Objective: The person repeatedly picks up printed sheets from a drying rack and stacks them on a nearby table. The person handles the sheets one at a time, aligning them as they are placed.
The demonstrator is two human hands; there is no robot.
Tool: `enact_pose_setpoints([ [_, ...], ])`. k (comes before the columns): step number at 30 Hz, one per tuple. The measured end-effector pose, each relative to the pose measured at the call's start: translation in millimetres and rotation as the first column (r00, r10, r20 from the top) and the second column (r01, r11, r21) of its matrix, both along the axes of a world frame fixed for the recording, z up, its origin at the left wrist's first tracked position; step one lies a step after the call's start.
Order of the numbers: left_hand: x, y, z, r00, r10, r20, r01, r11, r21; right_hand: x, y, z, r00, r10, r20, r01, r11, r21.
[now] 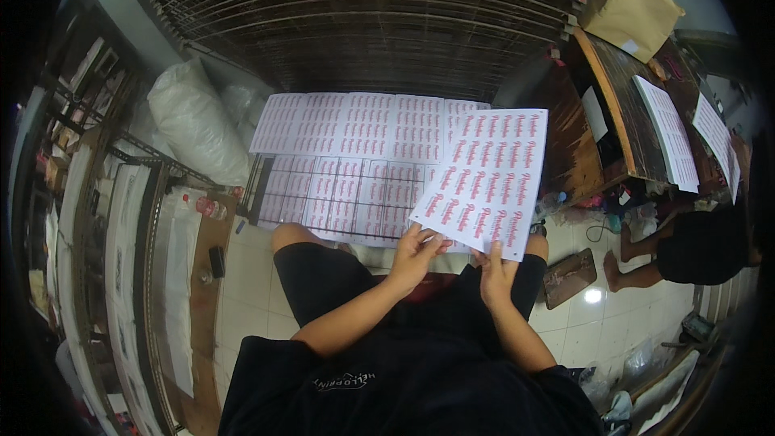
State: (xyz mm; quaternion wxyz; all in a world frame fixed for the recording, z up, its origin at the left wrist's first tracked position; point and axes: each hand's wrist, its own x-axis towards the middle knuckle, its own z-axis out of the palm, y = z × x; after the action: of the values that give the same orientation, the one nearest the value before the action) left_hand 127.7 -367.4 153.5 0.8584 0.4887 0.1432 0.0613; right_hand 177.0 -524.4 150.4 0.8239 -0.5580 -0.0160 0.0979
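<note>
A white printed sheet with rows of red lettering is tilted in front of my knees. My right hand is closed on its lower right edge, the thumb lying on the printed face. My left hand is closed at the lower left corner, fingers bent against the sheet's edge. Whether this is one sheet or a thin stack, I cannot tell. Beyond it, similar printed sheets lie side by side on a rack level, and a nearer row of sheets lies beneath dark wires. The held sheet covers their right end.
Dark wire rack levels rise above the sheets. Left are a stuffed white sack, a bottle and metal shelving. Right, a wooden desk bears paper stacks and a brown bag; another person is beside it.
</note>
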Motion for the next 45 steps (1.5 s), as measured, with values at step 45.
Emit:
enact_pose_setpoints([
  [45,24,104,-323,0.328,0.696,-0.639,-0.259,0.717,0.647,5,-138,-69,0.874,0.278,0.399,0.330,0.263,-0.907],
])
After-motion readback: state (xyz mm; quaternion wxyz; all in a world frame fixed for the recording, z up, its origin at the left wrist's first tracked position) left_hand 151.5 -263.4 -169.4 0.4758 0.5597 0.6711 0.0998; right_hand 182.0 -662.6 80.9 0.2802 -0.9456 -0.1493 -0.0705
